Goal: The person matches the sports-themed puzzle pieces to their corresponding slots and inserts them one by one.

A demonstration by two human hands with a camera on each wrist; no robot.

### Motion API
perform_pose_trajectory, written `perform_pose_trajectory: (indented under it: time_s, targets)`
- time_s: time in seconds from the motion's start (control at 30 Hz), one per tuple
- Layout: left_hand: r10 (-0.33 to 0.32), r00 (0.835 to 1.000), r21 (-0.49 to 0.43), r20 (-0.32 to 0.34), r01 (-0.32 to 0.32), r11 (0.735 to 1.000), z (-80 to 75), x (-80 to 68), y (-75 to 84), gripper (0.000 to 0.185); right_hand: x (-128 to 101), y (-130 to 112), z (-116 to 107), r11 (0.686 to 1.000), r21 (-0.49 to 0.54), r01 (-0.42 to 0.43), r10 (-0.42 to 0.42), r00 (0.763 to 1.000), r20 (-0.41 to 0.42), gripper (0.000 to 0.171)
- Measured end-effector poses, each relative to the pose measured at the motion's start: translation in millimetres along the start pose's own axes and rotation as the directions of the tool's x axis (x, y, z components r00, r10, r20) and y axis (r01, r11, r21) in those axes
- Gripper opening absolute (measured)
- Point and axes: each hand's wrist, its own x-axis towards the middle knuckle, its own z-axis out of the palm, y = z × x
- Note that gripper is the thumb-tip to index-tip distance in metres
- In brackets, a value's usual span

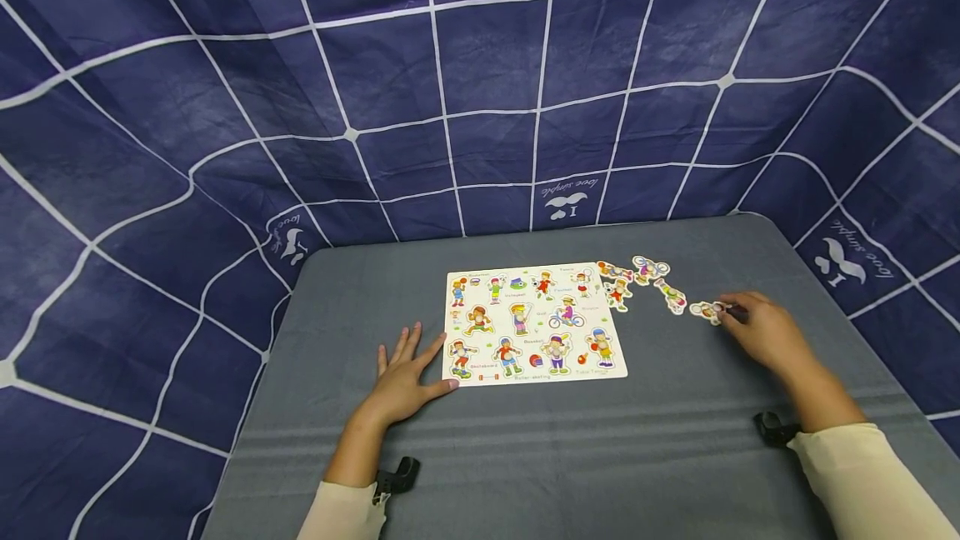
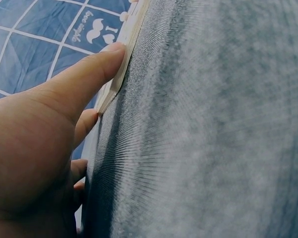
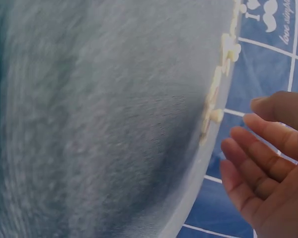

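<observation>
A white puzzle board (image 1: pixel 536 323) with cartoon sports figures lies flat in the middle of the grey table (image 1: pixel 600 457). My left hand (image 1: pixel 405 373) rests flat on the table at the board's lower left corner. In the left wrist view its thumb (image 2: pixel 89 74) presses against the board's edge (image 2: pixel 124 64). Several loose figure pieces (image 1: pixel 637 277) lie to the right of the board. My right hand (image 1: pixel 757 327) is beside the rightmost loose piece (image 1: pixel 707 311). In the right wrist view the right hand's fingers (image 3: pixel 258 158) are relaxed and hold nothing, a little apart from the pieces (image 3: pixel 213 111).
A dark blue cloth with a white grid (image 1: pixel 480 107) walls in the table at the back and both sides. Black camera mounts sit at my left wrist (image 1: pixel 397 477) and right wrist (image 1: pixel 772 429). Bare grey table lies in front of the board.
</observation>
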Motion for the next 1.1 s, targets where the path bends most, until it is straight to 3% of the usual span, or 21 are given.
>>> perform_pose_trajectory:
  time_s: [1.1]
  targets:
    - [-0.008,1.000,0.009,0.017,0.008,1.000,0.2,0.9,-1.6,0.088,16,14,8,0.987,-0.045,0.151,-0.149,0.987,0.052,0.015]
